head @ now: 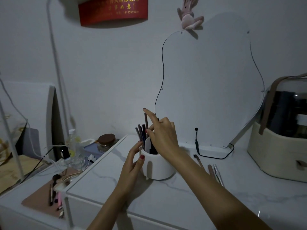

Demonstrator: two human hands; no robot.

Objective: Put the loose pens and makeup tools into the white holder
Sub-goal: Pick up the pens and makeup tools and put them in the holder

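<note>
A white round holder stands on the marble-look tabletop, with several dark pens upright inside. My left hand rests against the holder's left wall, thumb on its rim. My right hand is over the holder's mouth, pinching a long brown pencil that stands in the holder, index finger raised. To the right of the holder, partly hidden by my right forearm, lie a brown-handled tool and two slim makeup tools.
A wavy mirror leans on the wall behind, its black cable trailing on the table. A beige cosmetics case stands at right. At left, a lower shelf holds a pink mat with brushes, a jar and bottles.
</note>
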